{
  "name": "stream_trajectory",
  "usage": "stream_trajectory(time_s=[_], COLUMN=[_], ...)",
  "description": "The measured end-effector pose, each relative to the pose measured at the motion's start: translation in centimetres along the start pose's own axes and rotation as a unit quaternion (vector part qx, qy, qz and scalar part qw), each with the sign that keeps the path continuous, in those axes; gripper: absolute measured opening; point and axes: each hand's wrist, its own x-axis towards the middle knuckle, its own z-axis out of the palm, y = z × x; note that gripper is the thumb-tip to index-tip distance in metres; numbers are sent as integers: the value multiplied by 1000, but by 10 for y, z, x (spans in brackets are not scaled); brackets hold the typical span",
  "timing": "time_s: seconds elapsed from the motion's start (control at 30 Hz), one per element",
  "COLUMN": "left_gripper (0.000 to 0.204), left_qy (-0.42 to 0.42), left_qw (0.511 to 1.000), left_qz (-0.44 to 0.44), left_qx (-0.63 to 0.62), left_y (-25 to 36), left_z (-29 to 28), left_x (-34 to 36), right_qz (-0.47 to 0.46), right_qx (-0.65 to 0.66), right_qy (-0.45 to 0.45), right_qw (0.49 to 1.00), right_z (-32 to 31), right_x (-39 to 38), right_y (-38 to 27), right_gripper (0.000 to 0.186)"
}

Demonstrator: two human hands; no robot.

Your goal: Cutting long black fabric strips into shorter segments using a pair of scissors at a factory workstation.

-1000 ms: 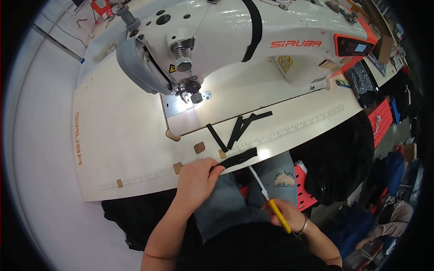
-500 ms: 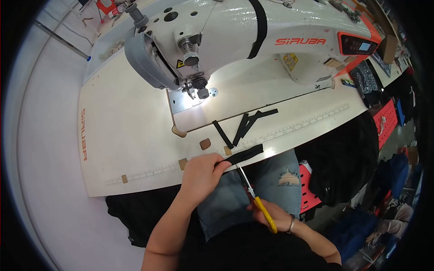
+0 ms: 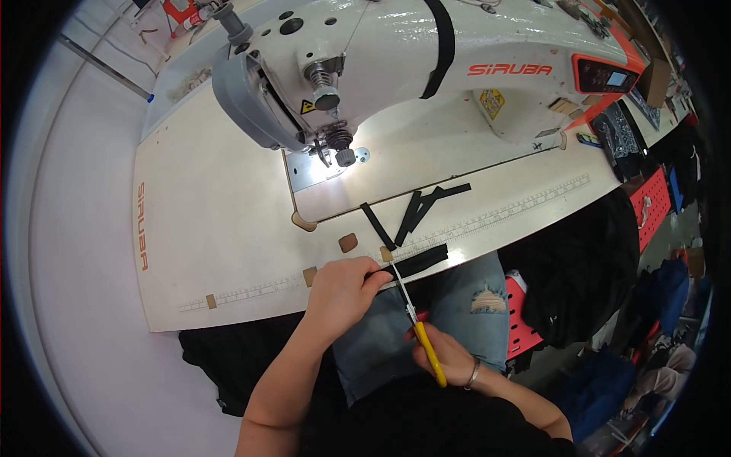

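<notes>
Left hand (image 3: 344, 286) pinches the near end of a black strip (image 3: 417, 261) at the tabletop (image 3: 221, 228) front edge. Right hand (image 3: 445, 358) is closed on yellow-handled scissors (image 3: 415, 324); blades point up toward the strip, tips just beside the left fingers.

Risks, as judged:
- Blade tips sit close to the pinching fingers; a quick snip could nick them.
- Strip overhangs the edge and looks limp; a loose pinch could let it skew, giving a crooked cut, or let the free piece drop to the lap.

Materials:
- Strip: flat, narrow, matte black, woven-looking band.
- More cut strips (image 3: 415, 209) lie crossed on the tabletop, well clear of the hands.
- Tabletop: smooth, pale laminate with a printed ruler along the front.
- Sewing machine (image 3: 396, 61): glossy white housing, grey head, bare metal needle area lit bright.
</notes>
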Motion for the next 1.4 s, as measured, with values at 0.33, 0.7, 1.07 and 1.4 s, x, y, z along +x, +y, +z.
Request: stream_trajectory(time_s=[0.33, 0.7, 1.07, 1.4], left_gripper=[18, 19, 20, 21], left_qy=[-6, 0, 17, 1], left_qw=[1000, 1000, 1000, 1000], left_qz=[0, 5, -11, -20], left_qx=[10, 11, -9, -16], left_y=[-1, 1, -5, -10], left_z=[0, -2, -8, -5], left_x=[0, 1, 0, -3], right_qz=[-43, 36, 31, 86], right_qx=[-44, 46, -320, -549], right_qy=[96, 85, 62, 135], right_qw=[993, 995, 945, 820], right_z=[7, 5, -77, -147], right_x=[4, 2, -15, 13], right_y=[-1, 0, -57, -133], right_gripper=[33, 31, 59, 59])
